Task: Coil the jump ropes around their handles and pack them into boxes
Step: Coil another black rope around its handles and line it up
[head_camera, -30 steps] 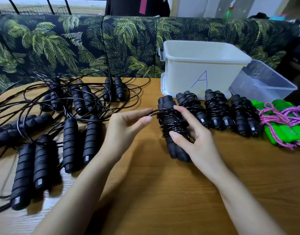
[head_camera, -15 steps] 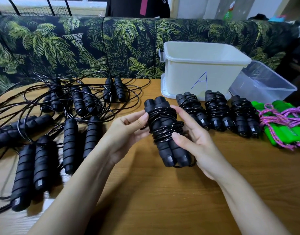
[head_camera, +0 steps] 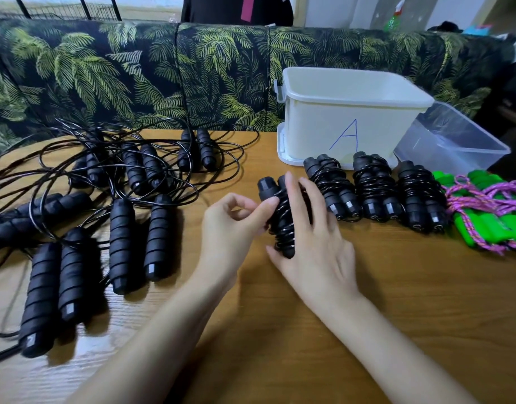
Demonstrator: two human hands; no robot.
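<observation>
Since half a second ago the right hand (head_camera: 321,246) is rolling over the black bundle (head_camera: 280,225). We are now seeing its back, where before the palm was cradling the bundle from behind. The bundle itself is sitting a little further right and is tipping so its handle caps are pointing up and to the left.

Right hand: fingers are lying along the top of the bundle and the thumb is hooking under its lower end, so it is gripping the bundle just above the table (head_camera: 411,287).

Left hand (head_camera: 233,228): fingers are curling in and the thumb tip is pressing on the coils at the bundle's left side. It looks like a pinch on the cord, though we are not making out the strand itself.

To the right, three finished bundles (head_camera: 373,185) are lying in a row — each a pair of handles with cord wound round — just in front of the white box (head_camera: 324,121), which is marked with a blue A. A clear box (head_camera: 455,141) is leaning beside it. A green-handled rope (head_camera: 490,231) with pink cord is lying at the far right of the row.

On the left, loose ropes (head_camera: 121,240) are sprawling across the table, handles in pairs and cords tangling. A palm-print sofa (head_camera: 134,68) is running behind the table.
</observation>
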